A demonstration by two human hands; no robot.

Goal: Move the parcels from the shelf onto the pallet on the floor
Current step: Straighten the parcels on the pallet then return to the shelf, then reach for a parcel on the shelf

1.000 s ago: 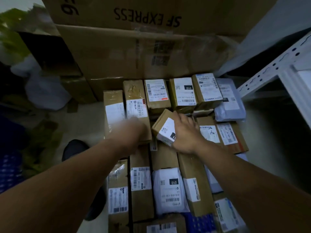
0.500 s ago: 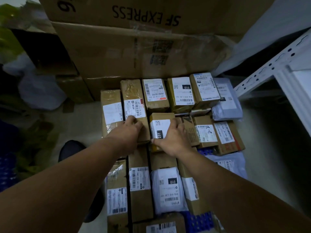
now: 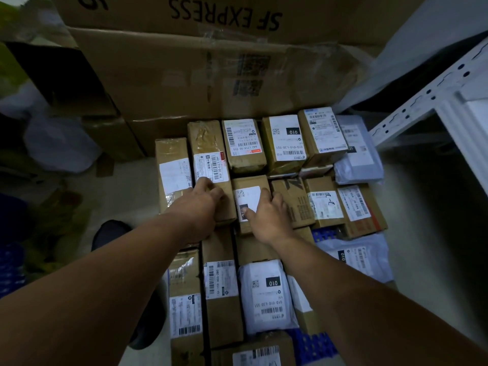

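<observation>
Fingers (image 3: 265, 192) of our right hand (image 3: 266, 220) lie spread over the white label of a small brown parcel (image 3: 248, 196), the thumb pressed on its near face and the fingertips on its top – a loose hold from above, not a clenched one. Our left hand (image 3: 200, 204) rests on the near end of a long taped parcel (image 3: 210, 165) just to the left, its fingers curled down over the cardboard; whether they truly grip it we cannot tell.

Both parcels sit in the middle of a packed layer of boxes and mailers on the blue pallet (image 3: 311, 344), whose plastic grid shows through gaps at the right and near edges. The small parcel stands between the long taped parcel and a brown box printed with black letters (image 3: 290, 199), touching both. Behind it runs a row of three labelled boxes; the middle one (image 3: 284, 143) carries a black "010" tag. Closer to us lies a white mailer (image 3: 265, 294) with the same tag, and a grey poly bag (image 3: 359, 151) sits at the far right corner.

Beyond the pallet – large cartons are stacked, the upper one (image 3: 224, 11) reading "SF EXPRESS" upside down. A white metal shelf (image 3: 427, 101) frame stands at the right, and a dark shoe (image 3: 111, 231) shows on the floor left of the pallet.
</observation>
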